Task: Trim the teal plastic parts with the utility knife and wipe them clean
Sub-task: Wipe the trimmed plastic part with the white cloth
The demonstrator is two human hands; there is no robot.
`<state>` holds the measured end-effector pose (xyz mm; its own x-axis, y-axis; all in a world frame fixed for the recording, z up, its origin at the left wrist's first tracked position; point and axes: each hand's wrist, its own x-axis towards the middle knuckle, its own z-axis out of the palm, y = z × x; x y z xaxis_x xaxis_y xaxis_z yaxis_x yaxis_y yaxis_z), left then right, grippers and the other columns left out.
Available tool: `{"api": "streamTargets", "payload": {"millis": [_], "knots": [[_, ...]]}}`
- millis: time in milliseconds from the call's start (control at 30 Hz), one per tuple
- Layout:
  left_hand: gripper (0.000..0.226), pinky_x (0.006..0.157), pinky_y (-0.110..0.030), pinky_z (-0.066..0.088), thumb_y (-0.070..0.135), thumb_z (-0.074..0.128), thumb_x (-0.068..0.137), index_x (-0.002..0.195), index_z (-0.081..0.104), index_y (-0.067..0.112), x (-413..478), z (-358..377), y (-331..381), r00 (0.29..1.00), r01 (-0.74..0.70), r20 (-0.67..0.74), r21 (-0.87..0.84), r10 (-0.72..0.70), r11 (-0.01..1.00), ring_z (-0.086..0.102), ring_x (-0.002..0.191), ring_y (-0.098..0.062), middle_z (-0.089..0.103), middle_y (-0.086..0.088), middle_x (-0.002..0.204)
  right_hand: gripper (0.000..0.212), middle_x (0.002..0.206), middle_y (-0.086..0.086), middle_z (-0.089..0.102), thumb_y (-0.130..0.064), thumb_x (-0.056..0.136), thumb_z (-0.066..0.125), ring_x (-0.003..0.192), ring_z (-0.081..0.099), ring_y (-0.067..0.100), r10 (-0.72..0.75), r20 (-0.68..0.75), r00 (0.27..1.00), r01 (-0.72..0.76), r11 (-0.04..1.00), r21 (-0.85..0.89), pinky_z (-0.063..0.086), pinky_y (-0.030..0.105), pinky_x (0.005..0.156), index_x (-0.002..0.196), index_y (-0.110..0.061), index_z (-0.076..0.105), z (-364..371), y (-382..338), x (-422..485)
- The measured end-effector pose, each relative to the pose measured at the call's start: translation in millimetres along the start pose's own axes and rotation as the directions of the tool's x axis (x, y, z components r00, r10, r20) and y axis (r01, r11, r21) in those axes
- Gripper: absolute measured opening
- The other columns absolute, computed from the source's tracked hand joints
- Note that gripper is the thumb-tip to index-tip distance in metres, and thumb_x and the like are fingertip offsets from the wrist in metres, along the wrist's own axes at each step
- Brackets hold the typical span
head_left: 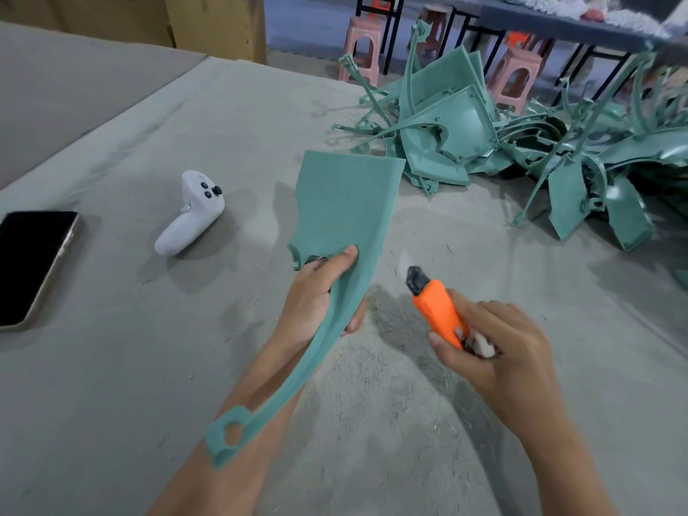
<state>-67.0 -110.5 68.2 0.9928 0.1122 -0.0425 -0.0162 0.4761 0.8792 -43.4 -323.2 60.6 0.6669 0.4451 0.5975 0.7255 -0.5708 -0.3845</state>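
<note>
My left hand (316, 296) grips a teal plastic part (342, 206) above the table: a wide flat panel at the top that narrows into a long curved arm ending in a ring near my forearm. My right hand (495, 348) holds an orange utility knife (437, 312), its black tip and short blade pointing up and left, a little apart from the part's right edge. A white scrap shows between my right fingers. A pile of teal plastic parts (521, 143) lies at the back right.
The table is covered with grey felt (149, 366) strewn with fine shavings. A white game-style controller (191, 214) and a black phone (29, 262) lie at the left. Pink stools (363, 46) and cardboard boxes stand beyond the table's far edge.
</note>
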Motion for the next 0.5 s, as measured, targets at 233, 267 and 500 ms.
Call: {"api": "streamTargets", "payload": {"millis": [233, 267, 500], "knots": [[0.031, 0.034, -0.018, 0.021, 0.033, 0.054, 0.086, 0.058, 0.052, 0.019, -5.2, 2.4, -2.3, 0.984, 0.151, 0.121, -0.154, -0.132, 0.976, 0.031, 0.029, -0.010, 0.035, 0.001, 0.044, 0.035, 0.060, -0.003, 0.047, -0.042, 0.086, 0.063, 0.055, 0.044, 0.018, -0.093, 0.073, 0.993, 0.099, 0.992, -0.084, 0.035, 0.034, 0.058, 0.100, -0.012, 0.074, 6.7, -5.6, 3.9], [0.030, 0.034, -0.018, 0.020, 0.033, 0.054, 0.085, 0.059, 0.052, 0.018, -5.5, 2.3, -2.1, 0.981, 0.166, 0.131, -0.161, -0.146, 0.973, 0.031, 0.029, -0.010, 0.035, 0.001, 0.045, 0.036, 0.060, -0.003, 0.048, -0.042, 0.086, 0.063, 0.055, 0.044, 0.019, -0.090, 0.070, 0.994, 0.096, 0.992, -0.085, 0.035, 0.034, 0.058, 0.100, -0.011, 0.074, 6.8, -5.6, 4.7], [0.028, 0.032, -0.017, 0.020, 0.030, 0.051, 0.086, 0.062, 0.047, 0.015, -7.5, 1.3, 1.5, 0.968, 0.218, 0.172, -0.203, -0.184, 0.955, 0.028, 0.028, -0.008, 0.034, 0.002, 0.044, 0.036, 0.059, -0.002, 0.048, -0.042, 0.086, 0.063, 0.055, 0.043, 0.018, -0.086, 0.072, 0.994, 0.092, 0.993, -0.080, 0.034, 0.034, 0.058, 0.101, -0.011, 0.074, 7.4, -4.9, 5.1]]}}
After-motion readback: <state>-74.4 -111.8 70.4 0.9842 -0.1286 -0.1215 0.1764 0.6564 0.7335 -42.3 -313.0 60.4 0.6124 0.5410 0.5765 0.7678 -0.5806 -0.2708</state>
